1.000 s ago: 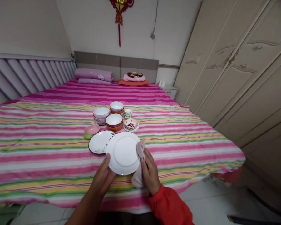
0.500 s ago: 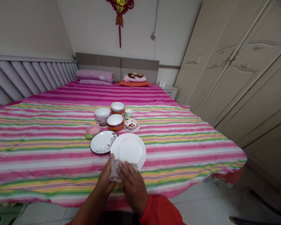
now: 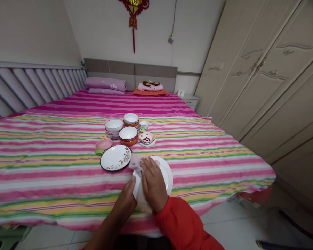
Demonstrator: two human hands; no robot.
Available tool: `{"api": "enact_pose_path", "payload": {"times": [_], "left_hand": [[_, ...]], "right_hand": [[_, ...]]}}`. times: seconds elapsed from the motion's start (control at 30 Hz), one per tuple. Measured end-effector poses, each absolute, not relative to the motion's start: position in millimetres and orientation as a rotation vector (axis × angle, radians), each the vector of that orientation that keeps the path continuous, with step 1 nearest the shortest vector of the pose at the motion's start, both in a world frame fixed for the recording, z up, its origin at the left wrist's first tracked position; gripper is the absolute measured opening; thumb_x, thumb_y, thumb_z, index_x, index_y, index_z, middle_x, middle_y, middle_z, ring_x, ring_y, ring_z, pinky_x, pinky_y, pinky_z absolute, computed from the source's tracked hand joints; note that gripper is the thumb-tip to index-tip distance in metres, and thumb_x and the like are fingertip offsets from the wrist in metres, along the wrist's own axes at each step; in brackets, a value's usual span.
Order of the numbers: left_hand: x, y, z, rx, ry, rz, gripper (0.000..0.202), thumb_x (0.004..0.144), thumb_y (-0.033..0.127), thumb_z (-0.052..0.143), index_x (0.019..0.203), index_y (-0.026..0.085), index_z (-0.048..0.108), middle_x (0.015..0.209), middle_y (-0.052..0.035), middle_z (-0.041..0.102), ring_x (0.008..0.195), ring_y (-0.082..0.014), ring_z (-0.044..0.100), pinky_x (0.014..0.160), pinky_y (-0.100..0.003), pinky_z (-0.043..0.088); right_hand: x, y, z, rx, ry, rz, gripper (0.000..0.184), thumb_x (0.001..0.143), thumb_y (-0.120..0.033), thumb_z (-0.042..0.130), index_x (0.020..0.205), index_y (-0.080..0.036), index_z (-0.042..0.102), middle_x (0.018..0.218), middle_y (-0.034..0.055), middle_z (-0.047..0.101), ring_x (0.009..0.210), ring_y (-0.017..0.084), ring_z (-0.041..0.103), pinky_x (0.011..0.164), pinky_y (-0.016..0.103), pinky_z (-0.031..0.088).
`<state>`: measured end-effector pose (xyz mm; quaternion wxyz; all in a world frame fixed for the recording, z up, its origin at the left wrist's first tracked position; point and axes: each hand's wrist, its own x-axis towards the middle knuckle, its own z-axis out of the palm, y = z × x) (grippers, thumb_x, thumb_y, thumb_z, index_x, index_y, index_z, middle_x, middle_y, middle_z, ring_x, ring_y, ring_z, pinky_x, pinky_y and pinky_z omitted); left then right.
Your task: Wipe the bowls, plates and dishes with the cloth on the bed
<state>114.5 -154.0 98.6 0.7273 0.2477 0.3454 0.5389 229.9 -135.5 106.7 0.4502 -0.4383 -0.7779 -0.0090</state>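
The fingers of the left hand (image 3: 125, 203) clench the rim of a white plate (image 3: 168, 177), holding it tilted and steady against the push from above. The right hand's (image 3: 152, 184) fingers grasp a pale cloth (image 3: 137, 163), pressing it onto the plate's face. Just beyond lies a flower-patterned plate (image 3: 116, 158); farther on, orange-and-white bowls (image 3: 128, 136) stand grouped together on the striped bedsheet (image 3: 67, 166).

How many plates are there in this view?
3: a floral plate on the striped bedsheet, a white plate under the right hand, a small plate beneath the square dish. More may hide in the stacks.
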Motion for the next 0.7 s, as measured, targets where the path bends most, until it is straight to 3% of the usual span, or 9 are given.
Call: {"api": "enact_pose_path", "payload": {"times": [0.17, 0.3, 0.4, 0.53, 0.7], "left_hand": [[115, -163, 109, 0.474, 0.823, 1.099, 0.053, 0.082, 0.035, 0.061, 0.129, 0.012, 0.053, 0.112, -0.0153, 0.069, 0.111, -0.0283, 0.060, 0.093, -0.038, 0.049], [107, -162, 109, 0.445, 0.855, 1.116, 0.057, 0.082, 0.036, 0.061, 0.132, 0.011, 0.049, 0.113, -0.0157, 0.068, 0.111, -0.0268, 0.061, 0.092, -0.036, 0.051], [103, -156, 105, 0.423, 0.865, 1.153, 0.060, 0.084, 0.038, 0.059, 0.136, 0.012, 0.046, 0.112, -0.0143, 0.069, 0.112, -0.0257, 0.060, 0.094, -0.034, 0.050], [101, -145, 101, 0.361, 0.848, 1.234, 0.060, 0.087, 0.042, 0.053, 0.140, 0.018, 0.040, 0.122, -0.0103, 0.065, 0.118, -0.0225, 0.056, 0.099, -0.032, 0.046], [103, -139, 108, 0.258, 0.771, 1.247, 0.058, 0.091, 0.043, 0.045, 0.142, 0.019, 0.037, 0.123, -0.0101, 0.064, 0.120, -0.0211, 0.055, 0.103, -0.032, 0.042]], "right_hand": [[259, -110, 113, -1.201, -1.801, 0.137, 0.034, 0.095, -0.022, 0.038, 0.122, -0.018, 0.058, 0.121, 0.0113, 0.061, 0.118, 0.023, 0.051, 0.102, 0.044, 0.041], [276, -107, 102, -1.182, -1.677, 0.307, 0.034, 0.097, -0.027, 0.036, 0.122, -0.021, 0.058, 0.117, 0.0088, 0.063, 0.111, 0.021, 0.056, 0.096, 0.039, 0.046], [278, -118, 84, -1.168, -1.591, 0.318, 0.039, 0.097, -0.028, 0.034, 0.132, -0.021, 0.050, 0.130, 0.0091, 0.057, 0.122, 0.021, 0.050, 0.101, 0.040, 0.043], [269, -141, 54, -1.237, -1.561, 0.198, 0.043, 0.097, -0.024, 0.033, 0.140, -0.020, 0.040, 0.143, 0.0112, 0.044, 0.134, 0.024, 0.037, 0.108, 0.051, 0.035], [253, -166, 35, -1.176, -1.721, -0.025, 0.055, 0.094, -0.015, 0.036, 0.147, -0.023, 0.024, 0.149, 0.0093, 0.034, 0.141, 0.028, 0.022, 0.105, 0.058, 0.037]]}}
